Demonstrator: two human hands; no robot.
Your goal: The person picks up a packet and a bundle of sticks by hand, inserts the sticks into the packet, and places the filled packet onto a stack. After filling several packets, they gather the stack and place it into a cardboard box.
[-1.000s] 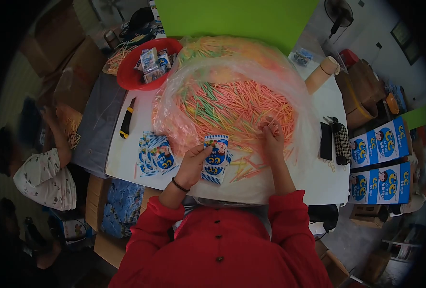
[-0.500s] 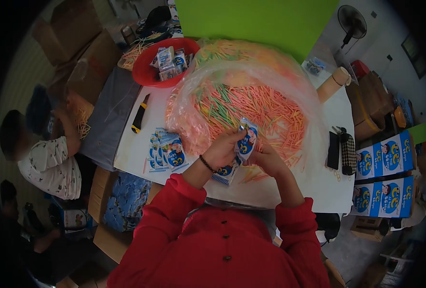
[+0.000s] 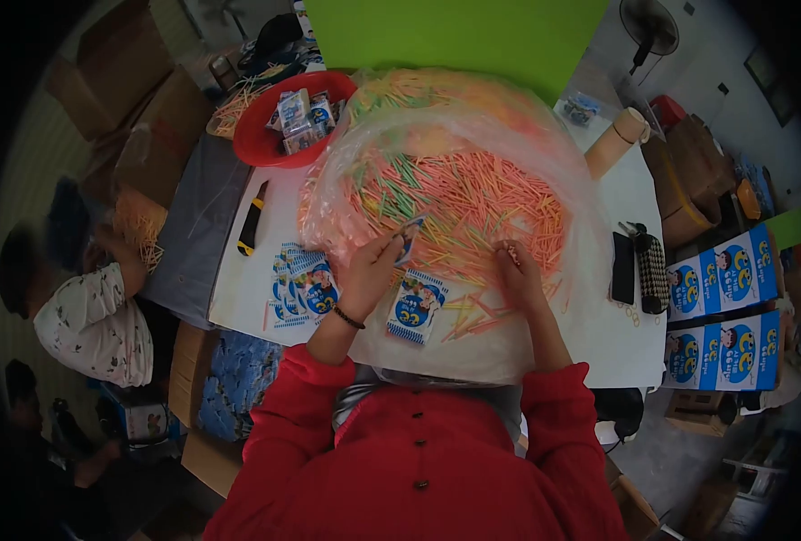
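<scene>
My left hand [image 3: 370, 275] pinches a small blue-and-white printed packet [image 3: 409, 239], held tilted over the near edge of the stick pile. Beyond it, thin pink, yellow and green sticks [image 3: 473, 185] fill a large clear plastic bag [image 3: 590, 234]. My right hand [image 3: 520, 278] is over the right part of this pile with its fingers curled; whatever is between them is too small to make out. A flat packet [image 3: 417, 307] of the same print lies on the table between my hands. More such packets [image 3: 308, 284] overlap in a group to the left.
A red bowl [image 3: 249, 135] of filled packets and a yellow-black utility knife [image 3: 253, 219] are on the left. At right are a phone [image 3: 623, 268], a checkered pouch [image 3: 651, 270], a cardboard tube [image 3: 617, 144] and printed boxes [image 3: 725, 279]. Another person [image 3: 98, 316] sits at left.
My right hand has moved away from the packet to the right, over the sticks. My left hand has shifted left with its packet, uncovering the packet lying on the table.
</scene>
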